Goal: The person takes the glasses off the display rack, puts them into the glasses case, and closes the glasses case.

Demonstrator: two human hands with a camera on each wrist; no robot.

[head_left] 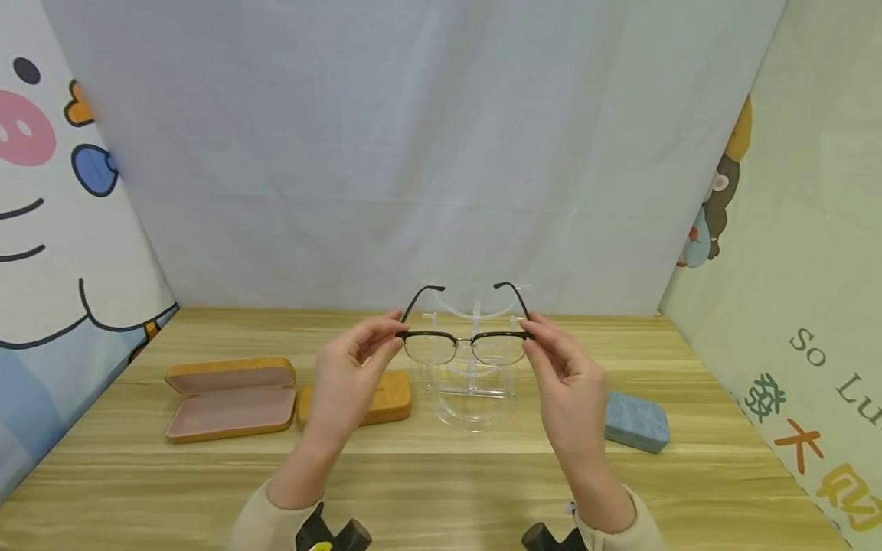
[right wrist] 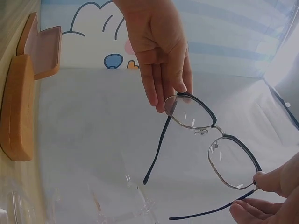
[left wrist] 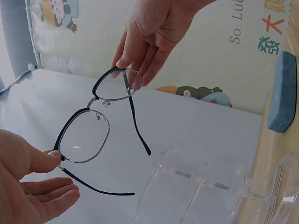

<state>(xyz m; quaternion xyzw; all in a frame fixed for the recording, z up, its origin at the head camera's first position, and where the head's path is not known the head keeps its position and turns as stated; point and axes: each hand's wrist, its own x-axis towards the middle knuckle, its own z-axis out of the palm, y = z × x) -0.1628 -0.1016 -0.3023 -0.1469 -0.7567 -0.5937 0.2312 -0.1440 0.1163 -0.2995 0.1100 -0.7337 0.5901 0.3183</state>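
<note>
A pair of black half-rim eyeglasses [head_left: 464, 343] is held up in the air, lenses toward me, its temples unfolded and pointing away. My left hand [head_left: 354, 375] pinches the frame's left hinge corner between thumb and fingers. At the opposite hinge corner, my right hand [head_left: 568, 379] pinches it the same way. Behind the glasses stands a clear acrylic display stand [head_left: 474, 394], partly covered by them in the head view. Both wrist views show the thumbs on the frame corners and the lenses [left wrist: 86, 135] between the hands.
An open orange glasses case [head_left: 230, 409] with a pale lining lies at the left. Beside it is a shut orange case [head_left: 393, 398], partly behind my left forearm. A blue case [head_left: 637, 422] rests right of my right hand. A white cloth [head_left: 413, 153] hangs behind the wooden table [head_left: 441, 490].
</note>
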